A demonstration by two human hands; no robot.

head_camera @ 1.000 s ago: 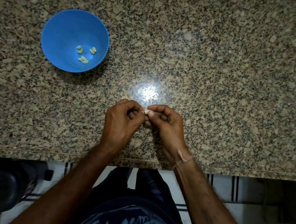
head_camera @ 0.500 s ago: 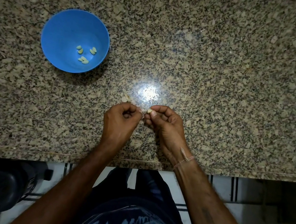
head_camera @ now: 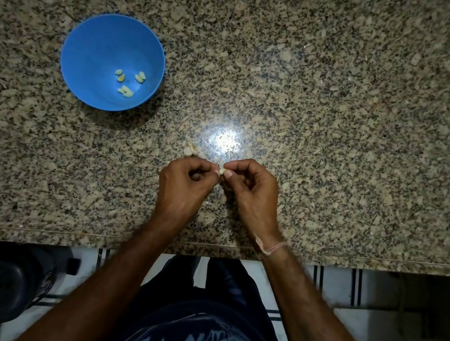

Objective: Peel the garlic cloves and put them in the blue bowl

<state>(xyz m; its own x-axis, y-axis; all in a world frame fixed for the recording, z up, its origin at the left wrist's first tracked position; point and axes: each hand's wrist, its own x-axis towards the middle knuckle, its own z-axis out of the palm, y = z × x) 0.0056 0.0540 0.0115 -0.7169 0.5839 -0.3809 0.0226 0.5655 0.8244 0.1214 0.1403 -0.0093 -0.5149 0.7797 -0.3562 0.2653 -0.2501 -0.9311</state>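
Head view, looking down: above the near edge of a speckled granite bench [head_camera: 343,115], the left hand [head_camera: 184,181] and right hand [head_camera: 250,188] meet with curled fingers. Both pinch one small pale garlic clove [head_camera: 221,170] between their fingertips. Well apart, to the far left, the blue bowl [head_camera: 98,49] stands on the bench holding several peeled cloves [head_camera: 127,82]. A thread band [head_camera: 272,247] circles the right wrist.

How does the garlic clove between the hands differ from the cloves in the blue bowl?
The held clove is pinched between the left hand and the right hand; the bowl cloves lie loose inside the blue bowl. The held clove is single and mostly hidden; the bowl cloves are several and fully visible. Both are pale.
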